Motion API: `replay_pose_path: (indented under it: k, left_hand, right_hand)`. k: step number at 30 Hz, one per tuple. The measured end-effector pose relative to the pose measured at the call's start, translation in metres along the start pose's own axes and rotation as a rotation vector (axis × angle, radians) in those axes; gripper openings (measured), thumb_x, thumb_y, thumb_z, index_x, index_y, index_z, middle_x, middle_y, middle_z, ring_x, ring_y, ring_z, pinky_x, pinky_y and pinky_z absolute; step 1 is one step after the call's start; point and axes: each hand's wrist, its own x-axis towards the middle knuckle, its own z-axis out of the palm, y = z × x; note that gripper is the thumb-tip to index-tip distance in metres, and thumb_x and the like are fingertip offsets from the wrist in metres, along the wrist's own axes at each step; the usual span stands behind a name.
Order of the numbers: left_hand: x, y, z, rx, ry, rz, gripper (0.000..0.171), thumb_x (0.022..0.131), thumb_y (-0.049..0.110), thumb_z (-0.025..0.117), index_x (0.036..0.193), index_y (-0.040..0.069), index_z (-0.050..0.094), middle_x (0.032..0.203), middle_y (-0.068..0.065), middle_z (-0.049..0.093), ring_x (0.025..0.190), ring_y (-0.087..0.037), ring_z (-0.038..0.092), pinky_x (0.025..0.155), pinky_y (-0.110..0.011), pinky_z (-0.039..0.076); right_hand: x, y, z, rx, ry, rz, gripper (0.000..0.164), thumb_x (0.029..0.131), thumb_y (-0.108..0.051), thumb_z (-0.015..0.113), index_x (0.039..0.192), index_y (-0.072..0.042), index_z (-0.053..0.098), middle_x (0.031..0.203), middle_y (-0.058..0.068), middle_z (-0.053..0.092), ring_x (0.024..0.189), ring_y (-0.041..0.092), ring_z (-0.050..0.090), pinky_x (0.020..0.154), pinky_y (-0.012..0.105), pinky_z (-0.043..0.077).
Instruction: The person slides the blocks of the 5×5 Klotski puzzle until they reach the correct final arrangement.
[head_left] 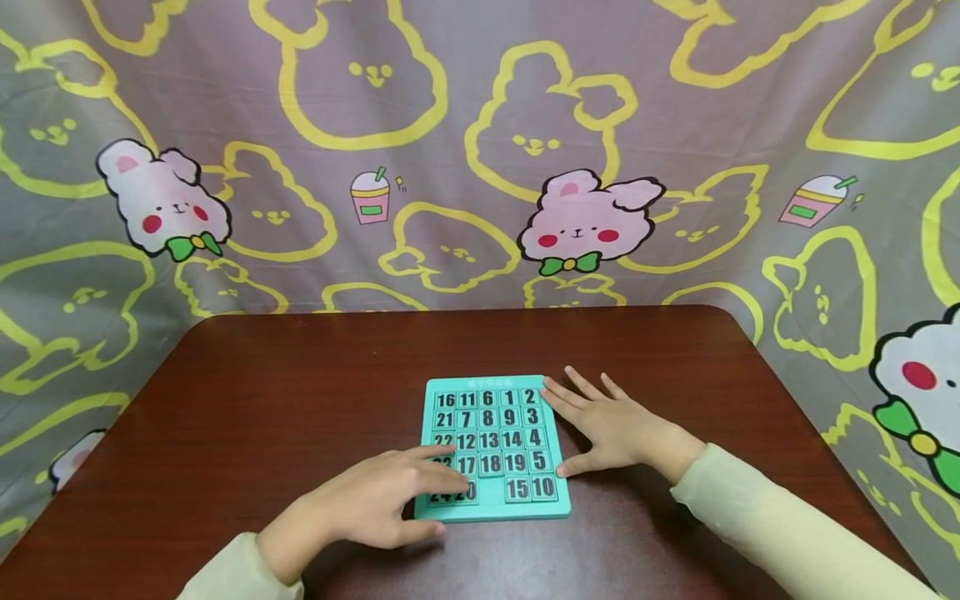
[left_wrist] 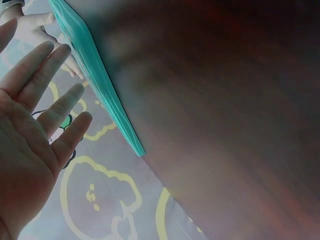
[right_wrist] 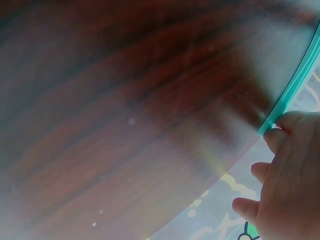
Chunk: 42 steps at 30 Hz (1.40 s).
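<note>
Grey fabric printed with yellow outlines and white rabbits fills much of my head view: the curtain [head_left: 450, 187] rises beyond the number board [head_left: 495, 511] and on both sides of it. Next in size comes the desk [head_left: 300, 375], reddish-brown and glossy, spreading out all round the board. The board itself, turquoise and squarish, lies flat on the desk.

At its left edge I see the left hand [head_left: 375, 496], fingers reaching over the near left corner; its grip is loose, the fingers extended and holding nothing. At its right edge is the right hand [head_left: 618, 429], fingers spread, thumb and a fingertip against the side; I read that grip as slack too, merely touching.

Smallest are the number tiles [head_left: 490, 440], five columns within the board's frame. The one vacant slot is in the board's nearest row, middle column, with tile 18 [head_left: 490, 463] just beyond it. The left fingers partly cover tile 20 [head_left: 471, 495]; I cannot tell whether they press it.
</note>
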Motion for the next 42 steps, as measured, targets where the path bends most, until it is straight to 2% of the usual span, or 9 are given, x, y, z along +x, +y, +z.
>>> replay_pose_path:
  k: [5, 22, 27, 42]
  left_hand:
    - [-0.001, -0.001, 0.002, 0.006, 0.009, 0.003, 0.044, 0.090, 0.037, 0.069, 0.133, 0.025, 0.065, 0.135, 0.019, 0.061, 0.143, -0.025, 0.045, 0.104, -0.053, 0.048]
    - [0.011, 0.002, 0.006, 0.003, 0.004, 0.060, 0.045, 0.090, 0.036, 0.068, 0.133, 0.022, 0.065, 0.135, 0.017, 0.062, 0.142, -0.025, 0.046, 0.109, -0.046, 0.046]
    - [0.015, 0.004, 0.006, 0.021, -0.004, 0.060, 0.046, 0.090, 0.038, 0.068, 0.134, 0.023, 0.065, 0.136, 0.017, 0.062, 0.142, -0.025, 0.045, 0.107, -0.048, 0.046]
    - [0.026, 0.009, 0.005, 0.056, -0.008, 0.112, 0.046, 0.091, 0.038, 0.067, 0.134, 0.023, 0.064, 0.136, 0.015, 0.062, 0.141, -0.025, 0.047, 0.109, -0.043, 0.046]
  right_hand:
    - [0.001, 0.000, 0.001, -0.005, 0.003, -0.001, 0.114, 0.075, -0.087, 0.052, 0.161, -0.024, 0.014, 0.169, -0.004, 0.010, 0.156, 0.034, 0.001, 0.118, 0.070, 0.009]
    - [0.001, -0.001, -0.001, 0.008, 0.001, -0.004, 0.113, 0.075, -0.085, 0.054, 0.161, -0.022, 0.016, 0.169, -0.002, 0.011, 0.156, 0.035, 0.001, 0.118, 0.070, 0.008]
    - [-0.001, -0.001, -0.001, 0.010, 0.010, -0.011, 0.113, 0.075, -0.086, 0.053, 0.161, -0.021, 0.017, 0.168, -0.001, 0.013, 0.156, 0.036, 0.002, 0.117, 0.071, 0.009]
    - [-0.001, -0.002, 0.000, 0.002, -0.003, 0.007, 0.114, 0.075, -0.087, 0.052, 0.161, -0.023, 0.015, 0.169, -0.003, 0.011, 0.156, 0.033, 0.001, 0.118, 0.069, 0.008]
